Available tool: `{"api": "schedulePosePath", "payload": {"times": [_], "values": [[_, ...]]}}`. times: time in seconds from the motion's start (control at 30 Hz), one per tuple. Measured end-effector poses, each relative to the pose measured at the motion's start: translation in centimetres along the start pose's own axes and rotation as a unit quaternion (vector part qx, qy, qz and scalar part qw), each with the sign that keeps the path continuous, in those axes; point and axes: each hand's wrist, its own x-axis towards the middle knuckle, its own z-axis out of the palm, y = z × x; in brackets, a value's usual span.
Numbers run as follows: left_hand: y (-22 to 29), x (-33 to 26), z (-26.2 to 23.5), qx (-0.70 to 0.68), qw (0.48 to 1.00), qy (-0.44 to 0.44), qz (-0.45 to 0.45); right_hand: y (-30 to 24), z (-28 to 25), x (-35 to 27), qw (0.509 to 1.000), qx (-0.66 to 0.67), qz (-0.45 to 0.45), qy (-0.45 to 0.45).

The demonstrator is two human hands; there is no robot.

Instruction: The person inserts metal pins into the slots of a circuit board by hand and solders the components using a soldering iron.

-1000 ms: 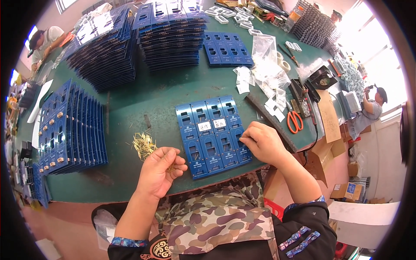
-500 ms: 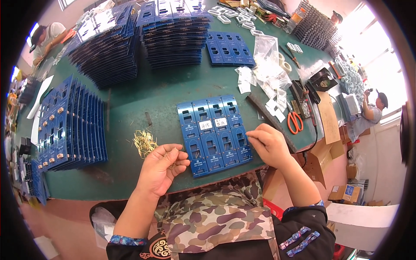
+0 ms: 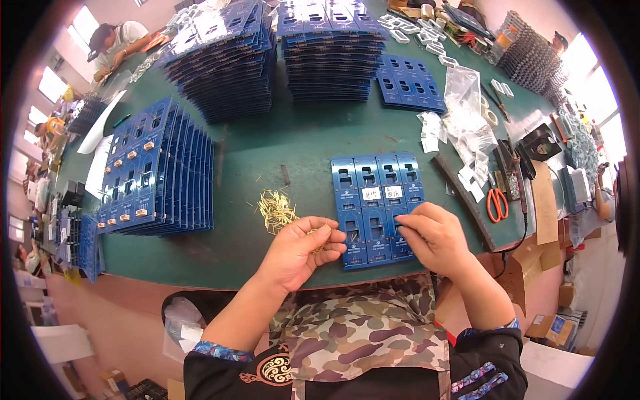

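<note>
My left hand (image 3: 300, 250) is curled at the near edge of the green counter (image 3: 267, 147), fingers pinched on a few thin brass pins; I can only just make them out between thumb and fingertips. Just beyond that hand, a loose heap of the same pins (image 3: 277, 210) lies on the counter. My right hand (image 3: 433, 237) rests on the lower right corner of the blue tray (image 3: 377, 207), fingertips closed together and pressed to one of its slots; whether a pin is between them I cannot tell. The tray lies flat in front of me, between my two hands, with two small white labels (image 3: 381, 193) stuck near its middle.

To my left, a row of blue trays (image 3: 157, 177) leans on edge, one against the next. Farther back are two tall stacks of trays (image 3: 280, 47), and one flat tray (image 3: 410, 83) lies alone beside them. To the right lie clear bags (image 3: 463, 120) and orange-handled scissors (image 3: 497, 203). At the far left corner another person (image 3: 123, 43) bends over the counter.
</note>
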Motion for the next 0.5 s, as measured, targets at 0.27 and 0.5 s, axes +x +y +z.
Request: {"api": "schedulePosePath", "payload": {"times": [0.27, 0.5], "values": [[0.1, -0.1, -0.2, -0.014, 0.999, -0.034, -0.012, -2.5, 2.9, 3.8, 0.992, 0.100, -0.040, -0.062], [-0.2, 0.0, -0.5, -0.002, 0.998, -0.057, -0.031, -2.5, 5.3, 5.1, 0.973, 0.209, -0.009, -0.094]]}}
